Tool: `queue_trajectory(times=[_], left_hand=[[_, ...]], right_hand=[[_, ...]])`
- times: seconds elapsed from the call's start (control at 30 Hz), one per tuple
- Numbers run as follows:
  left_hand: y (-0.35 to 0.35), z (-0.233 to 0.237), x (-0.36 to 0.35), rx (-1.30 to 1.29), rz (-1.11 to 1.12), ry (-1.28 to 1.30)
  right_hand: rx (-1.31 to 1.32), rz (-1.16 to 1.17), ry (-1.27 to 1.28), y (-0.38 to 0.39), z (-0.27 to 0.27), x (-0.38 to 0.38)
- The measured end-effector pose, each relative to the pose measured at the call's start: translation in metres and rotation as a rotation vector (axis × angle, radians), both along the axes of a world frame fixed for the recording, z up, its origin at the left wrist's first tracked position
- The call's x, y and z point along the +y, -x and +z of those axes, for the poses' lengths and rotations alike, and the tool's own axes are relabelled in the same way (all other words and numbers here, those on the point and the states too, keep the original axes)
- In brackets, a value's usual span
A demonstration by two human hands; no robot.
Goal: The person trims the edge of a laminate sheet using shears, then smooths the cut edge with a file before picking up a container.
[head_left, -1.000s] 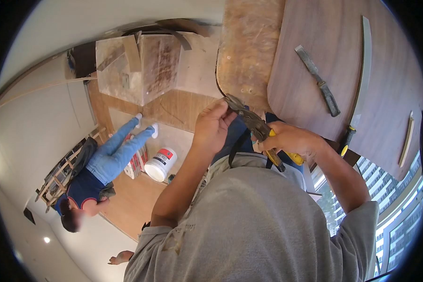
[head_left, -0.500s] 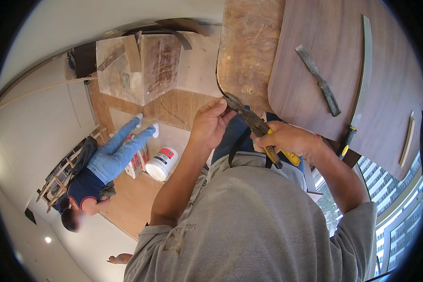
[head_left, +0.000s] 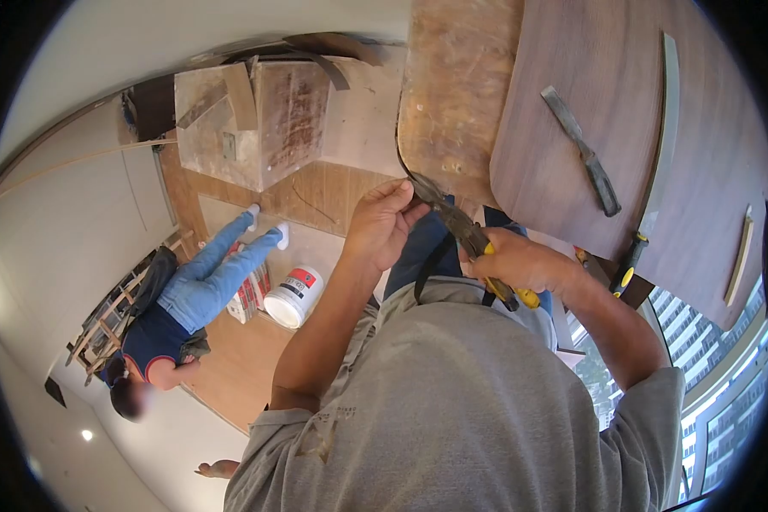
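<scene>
My right hand (head_left: pixel 525 260) grips the yellow handles of a pair of snips (head_left: pixel 461 224), squeezed together. The snips' dark jaws point up-left and meet a thin dark strip (head_left: pixel 399 154) that runs along the edge of a worn wooden board (head_left: pixel 456 85). Pinching that strip right at the jaws, my left hand (head_left: pixel 382 224) has its fingers closed on it. Both hands are close together below the board's lower edge.
A brown laminate panel (head_left: pixel 555 128) bears a flat chisel-like tool (head_left: pixel 582 149), a long curved strip (head_left: pixel 667 111) and a yellow-ended screwdriver (head_left: pixel 630 260). Another person (head_left: pixel 179 299) in jeans is at the left beside a white bucket (head_left: pixel 292 297) and stacked boards (head_left: pixel 256 119). Windows lie at the lower right.
My right hand has squeezed the snips' handles closer together, hiding more of the yellow grip. My left hand shifted only slightly at the jaws.
</scene>
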State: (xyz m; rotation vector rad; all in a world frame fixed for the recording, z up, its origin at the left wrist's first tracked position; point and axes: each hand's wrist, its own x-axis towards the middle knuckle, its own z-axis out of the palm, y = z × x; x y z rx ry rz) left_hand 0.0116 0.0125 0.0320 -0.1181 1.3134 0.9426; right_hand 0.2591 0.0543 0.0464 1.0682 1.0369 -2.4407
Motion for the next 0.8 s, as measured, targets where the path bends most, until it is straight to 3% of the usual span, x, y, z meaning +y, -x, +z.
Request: queue_trajectory(times=[0.2,0.5,0.7,0.8], left_hand=[[0.001,0.003,0.003,0.004,-0.044,-0.020],[0.004,0.005,0.009,0.023,-0.110,0.019],[0.002,0.008,0.011,0.005,-0.092,-0.015],[0.004,0.010,0.013,-0.025,-0.102,-0.041]], right_hand=[[-0.011,0.054,-0.044,0.001,0.000,-0.001],[-0.014,-0.049,-0.126,0.002,0.004,-0.011],[-0.063,0.014,-0.056,0.001,0.013,-0.006],[0.007,0.074,-0.141,-0.011,0.017,-0.004]])
